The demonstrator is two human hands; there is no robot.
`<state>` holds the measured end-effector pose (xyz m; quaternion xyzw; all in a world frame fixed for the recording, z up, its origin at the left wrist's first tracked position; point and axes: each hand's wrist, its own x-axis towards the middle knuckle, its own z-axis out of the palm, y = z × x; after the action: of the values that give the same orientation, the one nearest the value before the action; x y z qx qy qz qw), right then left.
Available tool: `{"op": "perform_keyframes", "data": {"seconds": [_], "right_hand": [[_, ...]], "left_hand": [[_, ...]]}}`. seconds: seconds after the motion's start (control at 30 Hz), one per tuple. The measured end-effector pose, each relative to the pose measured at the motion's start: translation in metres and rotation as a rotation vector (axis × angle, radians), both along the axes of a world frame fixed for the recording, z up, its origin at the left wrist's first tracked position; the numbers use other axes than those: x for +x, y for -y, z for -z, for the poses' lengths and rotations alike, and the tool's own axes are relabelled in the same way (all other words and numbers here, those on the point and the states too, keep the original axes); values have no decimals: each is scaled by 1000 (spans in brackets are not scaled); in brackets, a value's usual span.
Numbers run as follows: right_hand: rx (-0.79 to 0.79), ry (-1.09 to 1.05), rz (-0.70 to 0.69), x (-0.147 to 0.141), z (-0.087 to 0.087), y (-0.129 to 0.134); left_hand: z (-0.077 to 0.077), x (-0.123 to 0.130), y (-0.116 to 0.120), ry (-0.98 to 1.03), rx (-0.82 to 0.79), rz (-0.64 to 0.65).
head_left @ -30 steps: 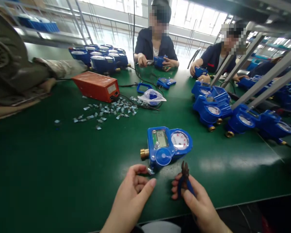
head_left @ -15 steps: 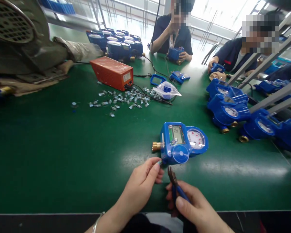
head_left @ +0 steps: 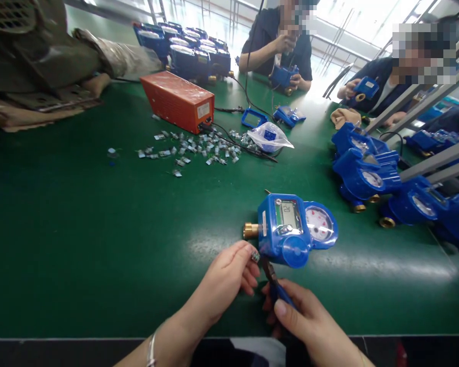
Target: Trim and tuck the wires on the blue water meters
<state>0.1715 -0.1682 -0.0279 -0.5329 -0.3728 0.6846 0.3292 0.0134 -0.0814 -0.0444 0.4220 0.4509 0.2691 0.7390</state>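
Note:
A blue water meter (head_left: 279, 214) with a small display, a round dial and a brass fitting lies on the green table. At its lower left corner my left hand (head_left: 233, 265) is closed in a pinch, thumb against fingers. What it pinches is too small to make out. My right hand (head_left: 298, 311) is wrapped round blue-handled cutting pliers (head_left: 271, 275). Their dark jaws point up at the meter's lower edge, close to my left fingertips. I cannot tell whether the jaws touch anything.
Several small clear-and-metal pieces (head_left: 202, 148) lie scattered before an orange box (head_left: 179, 102) with cables. Beside them is a plastic bag (head_left: 270, 136). More blue meters (head_left: 367, 176) stand at right beside metal bars. Two people sit across the table, handling meters. A large machine (head_left: 26, 66) stands left.
The pliers' jaws have moved up closer to the meter's lower edge. The meter appears slightly farther right in view. The person at far right has raised a meter.

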Motion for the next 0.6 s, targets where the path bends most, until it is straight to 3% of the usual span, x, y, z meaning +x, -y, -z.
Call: {"op": "perform_keyframes", "data": {"seconds": [0.17,0.33,0.6], "right_hand": [[23,53,-5,2,-2,-2],[9,37,14,2,0,-1],[-106,-224,118,-8,6,3]], "left_hand": [[1,-2,1,76,125,54],[-3,0,-1,-1,188,99],[-6,-9,-11,23,168,192]]}}
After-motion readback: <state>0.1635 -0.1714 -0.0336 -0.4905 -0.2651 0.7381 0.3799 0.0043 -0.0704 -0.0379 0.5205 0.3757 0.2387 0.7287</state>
